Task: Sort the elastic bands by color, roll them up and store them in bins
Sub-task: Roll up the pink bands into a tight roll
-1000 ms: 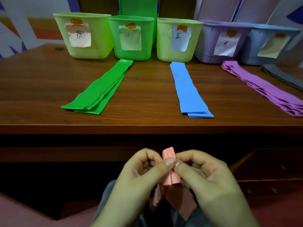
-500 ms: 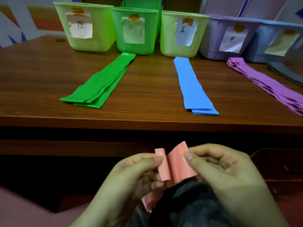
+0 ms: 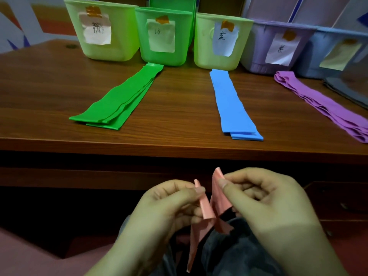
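Observation:
A pink elastic band [image 3: 209, 208] is held below the table's front edge, over my lap. My left hand [image 3: 167, 208] pinches its left edge between thumb and fingers. My right hand [image 3: 264, 204] pinches its upper right edge. The band sags between them and its loose tail hangs down. On the wooden table [image 3: 179, 108] lie a stack of green bands [image 3: 119, 102], a stack of blue bands [image 3: 233, 106] and a stack of purple bands [image 3: 322, 104]. Behind them stand labelled bins: a light green bin [image 3: 103, 32], a green bin [image 3: 163, 36] and a second light green bin [image 3: 221, 40].
A purple bin [image 3: 276, 46] and a blue bin [image 3: 334, 52] stand at the back right. Grey bands [image 3: 350, 90] lie at the far right edge. A drawer front [image 3: 338, 204] sits under the table to the right of my hands.
The pink band was bunched tight between both hands; my hands have drawn apart and spread it out. The view has shifted slightly.

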### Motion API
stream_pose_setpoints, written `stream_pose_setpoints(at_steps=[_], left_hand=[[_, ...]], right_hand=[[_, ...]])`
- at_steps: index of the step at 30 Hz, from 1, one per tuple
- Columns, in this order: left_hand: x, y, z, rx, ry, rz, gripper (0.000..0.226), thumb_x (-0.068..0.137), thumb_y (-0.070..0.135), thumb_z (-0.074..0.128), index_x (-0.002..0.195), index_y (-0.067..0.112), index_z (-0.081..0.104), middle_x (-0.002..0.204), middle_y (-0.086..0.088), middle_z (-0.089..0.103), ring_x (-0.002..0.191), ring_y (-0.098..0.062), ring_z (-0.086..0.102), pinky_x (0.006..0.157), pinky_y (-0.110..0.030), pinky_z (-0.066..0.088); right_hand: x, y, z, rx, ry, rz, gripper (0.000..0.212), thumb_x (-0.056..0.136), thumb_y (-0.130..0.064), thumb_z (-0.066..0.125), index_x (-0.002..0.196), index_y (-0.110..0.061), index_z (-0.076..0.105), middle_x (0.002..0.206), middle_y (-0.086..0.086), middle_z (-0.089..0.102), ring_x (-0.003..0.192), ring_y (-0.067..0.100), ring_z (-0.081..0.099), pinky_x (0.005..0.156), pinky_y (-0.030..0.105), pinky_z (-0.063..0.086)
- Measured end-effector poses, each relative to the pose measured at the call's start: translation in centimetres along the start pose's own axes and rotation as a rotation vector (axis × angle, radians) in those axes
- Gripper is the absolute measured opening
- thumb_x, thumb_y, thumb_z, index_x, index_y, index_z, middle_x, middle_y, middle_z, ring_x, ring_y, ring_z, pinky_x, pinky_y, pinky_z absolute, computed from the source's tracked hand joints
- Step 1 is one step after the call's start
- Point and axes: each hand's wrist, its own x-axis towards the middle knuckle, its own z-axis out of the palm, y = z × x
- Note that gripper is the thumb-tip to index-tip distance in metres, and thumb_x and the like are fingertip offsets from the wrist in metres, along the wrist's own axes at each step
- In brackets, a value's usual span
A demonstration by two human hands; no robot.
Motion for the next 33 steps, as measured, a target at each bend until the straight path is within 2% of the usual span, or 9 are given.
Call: stream_pose_setpoints(at_steps=[3, 7, 9, 12, 15, 20, 24, 28, 33], left_hand=[[0.2, 0.0, 0.1, 0.066, 0.036, 0.025, 0.008, 0.051, 0.014, 0.07, 0.055, 0.008, 0.068, 0.05, -0.01, 0.057, 0.042, -0.014, 0.054, 0.044, -0.02, 0.048], [0.4, -0.1, -0.1, 0.169, 0.086, 0.083, 0.009, 0.053, 0.009, 0.078, 0.056, 0.009, 0.07, 0.05, -0.011, 0.057, 0.042, -0.013, 0.054, 0.043, -0.018, 0.046], [0.3, 0.2, 0.0, 0.137, 0.091, 0.069, 0.003, 0.056, 0.01, 0.07, 0.054, 0.008, 0.07, 0.048, -0.01, 0.057, 0.04, -0.011, 0.053, 0.041, -0.018, 0.046], [0.2, 0.4, 0.2, 0.029, 0.064, -0.036, 0.008, 0.05, 0.012, 0.065, 0.053, 0.007, 0.07, 0.052, -0.01, 0.059, 0.039, -0.011, 0.055, 0.04, -0.019, 0.049], [0.0, 0.6, 0.4, -0.041, 0.051, -0.101, 0.008, 0.049, 0.012, 0.064, 0.052, 0.008, 0.071, 0.054, -0.01, 0.062, 0.039, -0.012, 0.057, 0.041, -0.019, 0.05], [0.0, 0.5, 0.7, -0.033, 0.046, -0.068, 0.009, 0.05, 0.015, 0.067, 0.055, 0.01, 0.071, 0.057, -0.013, 0.065, 0.043, -0.012, 0.058, 0.043, -0.018, 0.05], [-0.1, 0.5, 0.8, -0.012, 0.042, -0.054, 0.007, 0.052, 0.014, 0.068, 0.056, 0.008, 0.071, 0.056, -0.012, 0.064, 0.041, -0.011, 0.058, 0.042, -0.017, 0.05], [-0.3, 0.4, 0.8, 0.001, 0.042, -0.048, 0.008, 0.051, 0.015, 0.067, 0.055, 0.01, 0.072, 0.055, -0.012, 0.064, 0.041, -0.01, 0.058, 0.041, -0.016, 0.05], [-0.2, 0.5, 0.8, 0.008, 0.055, -0.035, 0.019, 0.044, 0.02, 0.071, 0.059, 0.008, 0.07, 0.056, -0.013, 0.064, 0.043, -0.012, 0.058, 0.043, -0.018, 0.051]], right_hand=[[0.1, 0.9, 0.4, 0.001, -0.022, -0.003, 0.014, 0.072, -0.021, 0.076, 0.072, -0.034, 0.072, 0.059, 0.005, 0.065, 0.045, 0.006, 0.052, 0.051, 0.024, 0.05], [-0.1, 1.4, 0.9, 0.002, -0.065, 0.019, 0.015, 0.073, -0.022, 0.076, 0.073, -0.036, 0.071, 0.053, -0.002, 0.062, 0.043, 0.004, 0.052, 0.047, 0.019, 0.047], [-0.2, 1.7, 1.1, -0.008, -0.072, 0.02, 0.014, 0.073, -0.023, 0.076, 0.074, -0.036, 0.071, 0.053, -0.003, 0.061, 0.043, 0.003, 0.051, 0.046, 0.018, 0.045], [-0.2, 1.8, 1.0, -0.003, -0.031, 0.007, 0.011, 0.071, -0.025, 0.074, 0.072, -0.035, 0.07, 0.052, -0.004, 0.06, 0.042, 0.002, 0.05, 0.045, 0.015, 0.043], [0.0, 1.6, 1.1, 0.03, -0.037, 0.015, 0.008, 0.068, -0.026, 0.074, 0.072, -0.032, 0.071, 0.057, 0.001, 0.063, 0.046, 0.008, 0.054, 0.049, 0.021, 0.05], [-0.1, 1.1, 1.2, 0.097, -0.112, 0.055, 0.005, 0.067, -0.021, 0.073, 0.071, -0.025, 0.073, 0.059, 0.004, 0.067, 0.047, 0.008, 0.058, 0.048, 0.02, 0.05], [-0.3, 1.1, 1.1, 0.083, -0.113, 0.047, 0.009, 0.07, -0.022, 0.072, 0.073, -0.03, 0.074, 0.063, 0.005, 0.069, 0.053, 0.016, 0.064, 0.051, 0.023, 0.053], [-0.5, 0.7, 1.0, 0.101, -0.129, 0.056, 0.017, 0.076, -0.014, 0.071, 0.071, -0.03, 0.074, 0.06, 0.004, 0.069, 0.049, 0.009, 0.062, 0.047, 0.018, 0.048], [-0.7, 0.4, 1.2, 0.099, -0.154, 0.035, 0.022, 0.078, -0.022, 0.062, 0.075, -0.042, 0.072, 0.062, -0.005, 0.07, 0.052, 0.003, 0.063, 0.05, 0.016, 0.049]])
